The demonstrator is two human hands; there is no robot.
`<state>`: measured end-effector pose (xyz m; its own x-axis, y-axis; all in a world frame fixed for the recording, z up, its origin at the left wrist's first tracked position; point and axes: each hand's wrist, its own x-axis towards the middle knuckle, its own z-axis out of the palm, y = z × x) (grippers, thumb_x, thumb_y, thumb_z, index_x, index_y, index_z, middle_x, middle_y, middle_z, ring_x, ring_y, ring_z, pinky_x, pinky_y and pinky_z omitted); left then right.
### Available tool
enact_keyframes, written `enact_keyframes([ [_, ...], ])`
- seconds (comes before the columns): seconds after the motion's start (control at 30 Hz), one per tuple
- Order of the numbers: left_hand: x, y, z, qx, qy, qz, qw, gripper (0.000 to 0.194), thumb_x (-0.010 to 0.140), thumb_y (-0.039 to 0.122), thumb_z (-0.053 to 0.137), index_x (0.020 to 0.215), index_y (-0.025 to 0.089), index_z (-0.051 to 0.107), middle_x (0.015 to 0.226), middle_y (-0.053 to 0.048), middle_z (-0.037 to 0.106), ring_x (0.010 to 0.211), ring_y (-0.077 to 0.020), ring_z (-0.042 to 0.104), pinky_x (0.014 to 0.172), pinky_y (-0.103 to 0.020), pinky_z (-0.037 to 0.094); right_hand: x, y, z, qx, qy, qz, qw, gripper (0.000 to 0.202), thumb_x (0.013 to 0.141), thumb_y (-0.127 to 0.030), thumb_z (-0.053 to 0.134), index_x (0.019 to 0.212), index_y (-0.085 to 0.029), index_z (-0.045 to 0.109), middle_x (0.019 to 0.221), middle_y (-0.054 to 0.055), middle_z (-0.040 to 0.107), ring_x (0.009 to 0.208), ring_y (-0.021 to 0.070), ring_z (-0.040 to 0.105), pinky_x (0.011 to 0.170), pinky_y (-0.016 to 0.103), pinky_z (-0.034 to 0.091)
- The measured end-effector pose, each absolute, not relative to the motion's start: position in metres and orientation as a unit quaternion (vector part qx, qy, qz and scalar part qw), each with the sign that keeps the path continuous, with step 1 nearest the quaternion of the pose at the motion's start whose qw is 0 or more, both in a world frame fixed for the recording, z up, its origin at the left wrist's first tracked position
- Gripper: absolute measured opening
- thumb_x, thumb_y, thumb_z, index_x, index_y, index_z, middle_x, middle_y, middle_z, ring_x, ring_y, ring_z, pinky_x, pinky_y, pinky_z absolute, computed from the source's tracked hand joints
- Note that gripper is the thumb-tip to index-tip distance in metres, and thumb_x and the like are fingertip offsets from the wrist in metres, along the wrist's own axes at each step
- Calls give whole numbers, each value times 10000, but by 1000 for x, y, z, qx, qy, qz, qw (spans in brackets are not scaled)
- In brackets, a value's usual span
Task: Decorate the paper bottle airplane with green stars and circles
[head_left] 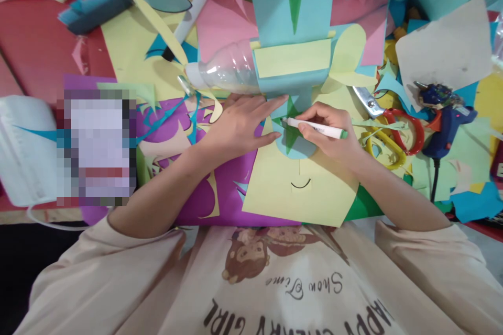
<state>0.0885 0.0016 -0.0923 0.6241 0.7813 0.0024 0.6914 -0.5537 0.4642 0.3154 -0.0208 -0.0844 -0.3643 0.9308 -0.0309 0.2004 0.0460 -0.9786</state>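
Observation:
A white marker with a green end (320, 128) is pinched in my right hand (334, 128), its tip on the left part of a green star (291, 138). The star is on a rounded light-blue paper piece (298, 153), which lies over a yellow sheet (298, 204) with a small curved black line. My left hand (243, 123) rests palm down with fingers spread, its fingertips at the left edge of the blue piece. Just above lies a clear plastic bottle (231, 69) wrapped in blue paper with a yellow strip (293, 58).
Red-and-yellow-handled scissors (404, 131) and a blue glue gun (448, 131) lie at the right. A black-capped marker (192, 15) is at the upper left. Purple paper (231, 193) and scraps spread around my left arm. A white box-like object (29, 152) stands far left.

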Motion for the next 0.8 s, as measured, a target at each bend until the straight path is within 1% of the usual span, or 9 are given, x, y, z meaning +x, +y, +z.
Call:
enact_keyframes([
  [0.13, 89, 2, -92, 879, 416, 105, 207, 567, 911, 430, 513, 1419, 184, 459, 978, -77, 624, 923, -240, 573, 897, -391, 424, 316, -19, -83, -453, -628, 536, 335, 175, 848, -307, 645, 751, -166, 610, 650, -20, 570, 571, 75, 471, 504, 217, 346],
  [0.23, 88, 2, -92, 880, 415, 105, 203, 570, 908, 431, 515, 1417, 183, 459, 957, -72, 620, 912, -238, 573, 886, -387, 429, 315, -16, -82, -475, -585, 550, 360, 104, 829, -229, 628, 743, -173, 611, 670, -12, 618, 595, 90, 538, 535, 225, 412],
  [0.3, 88, 2, -92, 882, 415, 103, 201, 570, 906, 432, 517, 1416, 185, 459, 946, -68, 621, 910, -237, 574, 879, -383, 431, 315, -13, -81, -475, -554, 569, 379, 78, 833, -190, 587, 769, -178, 631, 691, -6, 645, 600, 96, 571, 554, 232, 453],
  [0.4, 88, 2, -93, 882, 414, 105, 199, 571, 901, 426, 525, 1413, 180, 464, 954, -72, 625, 908, -240, 579, 876, -385, 432, 316, -11, -78, -454, -544, 595, 380, 131, 851, -178, 551, 855, -186, 682, 764, 5, 678, 624, 98, 596, 581, 241, 486],
  [0.47, 88, 2, -94, 882, 413, 109, 198, 573, 897, 421, 531, 1411, 176, 467, 968, -77, 626, 918, -244, 582, 882, -388, 432, 316, -11, -76, -448, -562, 592, 366, 115, 862, -210, 579, 877, -188, 691, 775, 7, 672, 639, 97, 589, 582, 239, 476],
  [0.53, 89, 2, -94, 882, 413, 113, 198, 570, 899, 420, 525, 1410, 175, 469, 973, -78, 627, 932, -248, 582, 890, -390, 432, 314, -11, -73, -458, -582, 572, 352, 95, 853, -263, 635, 816, -181, 664, 724, -3, 638, 625, 91, 554, 558, 234, 441],
  [0.6, 89, 2, -95, 881, 413, 116, 199, 563, 905, 423, 510, 1409, 174, 471, 966, -79, 627, 942, -253, 582, 890, -393, 434, 310, -10, -72, -468, -599, 549, 346, 168, 846, -296, 657, 737, -179, 606, 664, -18, 588, 596, 83, 509, 533, 234, 397],
  [0.67, 89, 2, -95, 880, 413, 118, 200, 558, 908, 419, 501, 1407, 172, 474, 971, -84, 627, 949, -260, 584, 894, -402, 433, 305, -9, -72, -467, -613, 532, 350, 207, 861, -286, 629, 698, -182, 557, 632, -29, 548, 579, 77, 477, 523, 235, 364],
  [0.8, 89, 2, -96, 882, 411, 120, 196, 564, 897, 406, 512, 1405, 163, 476, 999, -93, 630, 959, -267, 592, 908, -415, 430, 295, -5, -77, -446, -643, 511, 355, 157, 853, -191, 565, 697, -179, 548, 610, -43, 513, 555, 70, 448, 527, 235, 339],
])
